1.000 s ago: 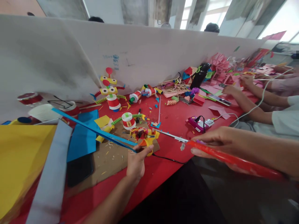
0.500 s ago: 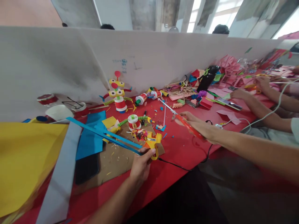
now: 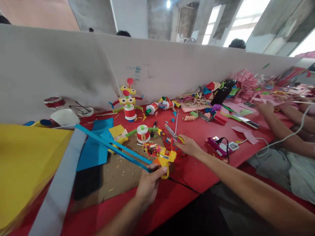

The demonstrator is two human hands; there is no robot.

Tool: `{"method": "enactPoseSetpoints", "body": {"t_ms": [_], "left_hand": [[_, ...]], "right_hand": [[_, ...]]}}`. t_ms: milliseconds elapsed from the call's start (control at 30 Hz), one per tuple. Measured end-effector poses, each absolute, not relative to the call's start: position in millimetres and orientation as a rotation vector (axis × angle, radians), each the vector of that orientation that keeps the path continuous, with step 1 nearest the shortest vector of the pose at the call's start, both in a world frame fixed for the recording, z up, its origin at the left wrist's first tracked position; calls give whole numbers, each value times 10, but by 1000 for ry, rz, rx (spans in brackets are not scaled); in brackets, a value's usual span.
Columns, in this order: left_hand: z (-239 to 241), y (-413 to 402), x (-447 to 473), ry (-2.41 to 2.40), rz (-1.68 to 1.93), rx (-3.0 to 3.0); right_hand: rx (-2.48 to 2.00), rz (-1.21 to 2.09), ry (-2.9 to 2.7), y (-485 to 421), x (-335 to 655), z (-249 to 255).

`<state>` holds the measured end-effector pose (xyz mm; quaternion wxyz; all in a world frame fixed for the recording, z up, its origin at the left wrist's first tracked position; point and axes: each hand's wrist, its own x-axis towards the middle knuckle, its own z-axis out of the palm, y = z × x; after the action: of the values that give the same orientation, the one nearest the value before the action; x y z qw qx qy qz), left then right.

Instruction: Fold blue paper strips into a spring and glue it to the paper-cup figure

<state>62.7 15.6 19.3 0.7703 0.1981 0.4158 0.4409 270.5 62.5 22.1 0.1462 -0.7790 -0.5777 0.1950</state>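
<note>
My left hand (image 3: 150, 183) is closed around the ends of long blue paper strips (image 3: 110, 146), which stretch up and to the left. Against its thumb is the handle of a yellow glue gun (image 3: 165, 160), whose nozzle area is covered with colourful scraps; whether the hand also grips it, I cannot tell. My right hand (image 3: 189, 146) has its fingers closed at the yellow end of a slim silver tool (image 3: 171, 130), seemingly a utility knife. Beyond the glue gun stands a red-and-white cup figure (image 3: 142, 133) with green folded-paper arms.
Cardboard (image 3: 115, 186), blue sheets (image 3: 95, 147) and a dark phone (image 3: 87, 183) lie left. Taller cup figures (image 3: 130, 112) stand near the white partition (image 3: 86, 65). A purple power strip (image 3: 218, 146), sticks (image 3: 192, 103) and a black bottle (image 3: 222, 93) are right, beside other people's hands (image 3: 265, 106).
My right hand has moved left and closer to the glue gun. The long red-handled tool it held no longer shows; a silver-and-yellow tool is at its fingers. The power strip is uncovered.
</note>
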Motion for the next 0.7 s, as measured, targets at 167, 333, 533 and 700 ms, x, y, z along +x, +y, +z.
{"method": "enactPoseSetpoints", "body": {"t_ms": [167, 333, 533, 700], "left_hand": [[193, 149, 618, 913, 954, 447], [177, 161, 609, 876, 946, 462], [179, 173, 601, 873, 959, 447], [182, 186, 598, 868, 971, 436]], "right_hand": [[-2303, 477, -1716, 833, 2544, 209], [-2362, 398, -1871, 726, 2315, 293], [-2420, 324, -2017, 684, 2322, 389], [-2439, 355, -2037, 732, 2497, 427]]}}
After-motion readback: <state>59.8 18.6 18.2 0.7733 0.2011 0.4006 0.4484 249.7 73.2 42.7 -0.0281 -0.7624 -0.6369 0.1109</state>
